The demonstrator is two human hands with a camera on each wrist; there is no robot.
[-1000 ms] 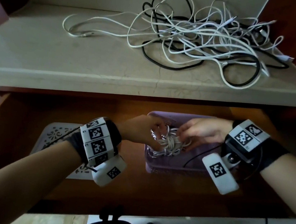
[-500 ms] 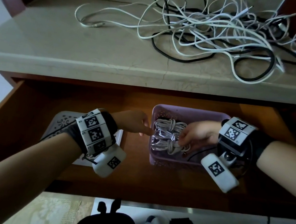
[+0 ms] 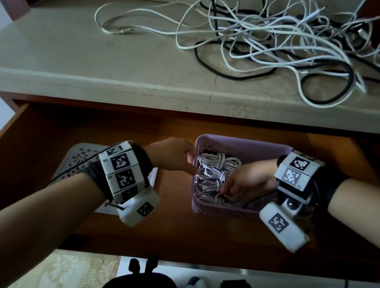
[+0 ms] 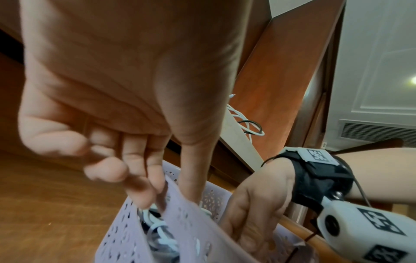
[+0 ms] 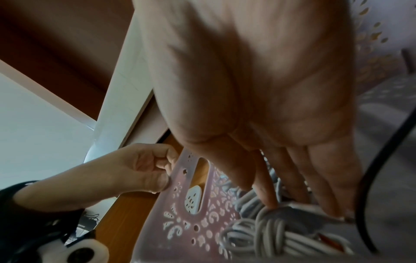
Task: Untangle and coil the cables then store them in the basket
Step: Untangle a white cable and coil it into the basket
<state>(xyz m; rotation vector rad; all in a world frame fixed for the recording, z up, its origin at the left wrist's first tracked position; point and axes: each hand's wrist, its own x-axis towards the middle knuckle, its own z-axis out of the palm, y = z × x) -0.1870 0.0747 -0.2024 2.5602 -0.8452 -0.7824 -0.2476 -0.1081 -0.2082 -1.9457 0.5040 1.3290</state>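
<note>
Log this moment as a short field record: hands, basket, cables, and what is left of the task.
left hand: grips the left wall of the basket, thumb inside, fingers outside
right hand: inside the basket, straight fingers pressing on a coiled white cable
basket contents: several coiled white cables
basket location: wooden shelf under the stone counter
still to do: tangled pile of white and black cables lies on the counter
also present: white perforated basket left of the purple one

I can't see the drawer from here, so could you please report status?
Left hand pinches purple basket rim. Right hand presses coiled white cables inside. Tangled cables wait on shelf.
</note>
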